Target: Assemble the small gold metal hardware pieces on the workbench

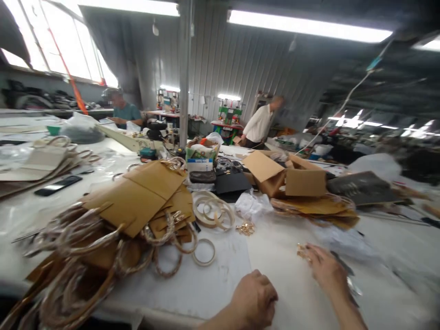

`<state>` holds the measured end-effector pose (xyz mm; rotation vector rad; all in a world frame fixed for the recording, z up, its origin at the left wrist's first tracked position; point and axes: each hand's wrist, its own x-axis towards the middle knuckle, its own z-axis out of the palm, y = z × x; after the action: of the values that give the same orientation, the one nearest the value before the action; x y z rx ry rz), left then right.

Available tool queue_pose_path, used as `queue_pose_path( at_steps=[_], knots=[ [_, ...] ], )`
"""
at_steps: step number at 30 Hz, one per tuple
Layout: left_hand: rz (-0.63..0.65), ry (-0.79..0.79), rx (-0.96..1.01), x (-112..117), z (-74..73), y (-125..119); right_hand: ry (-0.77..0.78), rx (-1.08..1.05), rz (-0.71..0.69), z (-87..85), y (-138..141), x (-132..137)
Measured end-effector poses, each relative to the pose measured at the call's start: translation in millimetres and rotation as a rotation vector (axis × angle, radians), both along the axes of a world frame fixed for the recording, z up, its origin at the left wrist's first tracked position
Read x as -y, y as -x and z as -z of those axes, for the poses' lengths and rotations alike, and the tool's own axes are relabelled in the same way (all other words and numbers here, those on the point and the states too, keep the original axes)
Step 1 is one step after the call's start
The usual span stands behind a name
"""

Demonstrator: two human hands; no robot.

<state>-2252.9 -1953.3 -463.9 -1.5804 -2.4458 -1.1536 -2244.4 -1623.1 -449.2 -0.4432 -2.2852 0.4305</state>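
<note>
My left hand (255,297) is curled into a loose fist low over the white table, and whatever its fingers may hold is hidden. To its right, my right hand (325,266) has its fingertips closed on small gold-coloured metal fittings (302,251); blur hides their exact shape. A small pile of similar gold pieces (245,228) lies farther back, between the two hands and a crumpled white plastic bag (252,206). Beside my right wrist is a dark object with a shiny end (354,286), partly covered by the arm.
Stacked tan bag panels (137,197) with plastic-wrapped round handles (82,233) fill the left. Tape rolls (204,252) lie near the middle. Behind are an open cardboard box (305,182) and more tan panels (316,208). A phone (58,185) lies left. Two people are in the background.
</note>
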Motion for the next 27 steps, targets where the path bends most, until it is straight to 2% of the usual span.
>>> queue_pose_path(
  at_steps=[3, 5, 6, 8, 11, 15, 18, 21, 24, 27],
  knots=[
    [0.003, -0.026, -0.032, 0.5, 2.5, 0.0, -0.008, -0.066, 0.006, 3.6, 5.6, 19.0],
    [-0.016, -0.067, -0.019, 1.9, -1.0, -2.5, 0.127, -0.095, 0.001, 0.0, 5.2, 55.0],
    [-0.022, -0.096, -0.005, 3.3, -4.0, -4.2, 0.250, -0.047, -0.030, -1.9, 4.8, 77.6],
    [-0.040, -0.175, 0.041, 8.3, -11.3, -7.2, 0.486, -0.004, -0.127, -3.9, 5.2, 125.7],
    [-0.108, -0.327, 0.150, 23.4, -23.9, -8.5, 0.705, 0.075, -0.355, -3.9, 8.5, 188.9],
    [-0.215, -0.442, 0.254, 61.4, -41.1, 2.8, 0.885, 0.142, -0.560, -13.4, 12.4, 241.0],
    [-0.347, -0.437, 0.196, 98.4, -49.4, 21.6, 0.832, 0.175, -0.689, -25.5, 17.3, 265.0],
    [-0.448, -0.308, 0.074, 130.1, -48.6, 40.8, 0.739, 0.226, -0.758, -31.6, 25.3, 286.3],
    [-0.424, -0.195, 0.040, 148.1, -38.1, 50.6, 0.670, 0.259, -0.765, -30.1, 32.5, 305.0],
    [-0.386, -0.131, 0.043, 154.1, -25.2, 50.0, 0.576, 0.247, -0.729, -25.8, 33.0, 317.2]
  ],
)
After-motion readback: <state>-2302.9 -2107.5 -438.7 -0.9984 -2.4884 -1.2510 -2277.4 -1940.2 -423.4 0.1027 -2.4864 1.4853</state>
